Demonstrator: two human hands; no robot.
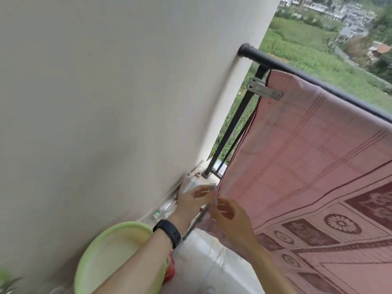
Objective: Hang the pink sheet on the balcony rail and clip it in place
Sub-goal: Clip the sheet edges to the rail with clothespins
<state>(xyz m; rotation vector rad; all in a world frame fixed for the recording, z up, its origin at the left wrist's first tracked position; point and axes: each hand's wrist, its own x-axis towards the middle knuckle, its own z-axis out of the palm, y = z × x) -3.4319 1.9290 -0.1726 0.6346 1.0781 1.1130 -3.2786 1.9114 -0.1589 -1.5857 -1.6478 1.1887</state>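
The pink sheet (307, 158) hangs over the black balcony rail (297, 73), its patterned maroon border low at the right. A metal clip (265, 91) grips the sheet's upper left edge just below the rail. Far down that same left edge, my two hands meet. My left hand (195, 198), with a black band on the wrist, pinches a small pale clip (213, 187), which is blurred. My right hand (230, 213) has its fingers curled on the sheet's edge, touching the clip.
A white wall (106, 102) fills the left, where the rail ends. A green basin (110, 257) stands at the wall's foot, with bottles (169, 204) and clutter behind it. A thin metal rod (195, 223) leans under my hands. The floor is pale tile (201, 262).
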